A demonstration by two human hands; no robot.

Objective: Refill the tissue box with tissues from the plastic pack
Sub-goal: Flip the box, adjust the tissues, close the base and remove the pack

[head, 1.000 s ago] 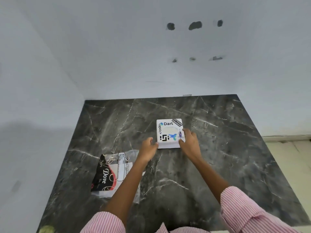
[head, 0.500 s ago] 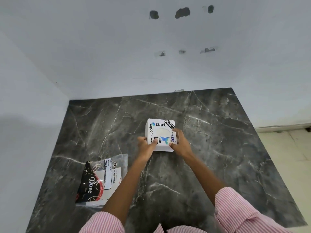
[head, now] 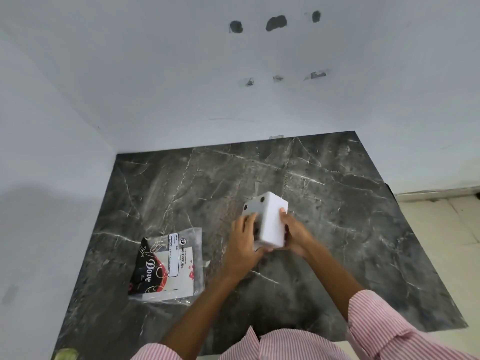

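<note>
The white tissue box is lifted off the dark marble counter and tipped on its side. Its grey underside with small round feet faces left and up; the stickered top is hidden. My left hand grips the underside and lower left edge. My right hand holds the box's right side, fingers wrapped round it. The plastic pack of tissues, clear with a black and red Dove label, lies flat on the counter to the left of my left forearm.
White walls meet at the counter's back left corner. The counter's right edge drops to a pale tiled floor. A yellowish object peeks in at the bottom left corner.
The box stood flat on the counter with its stickered top up. Both hands have lifted it and turned it onto its side, underside now showing. The pack has not moved.
</note>
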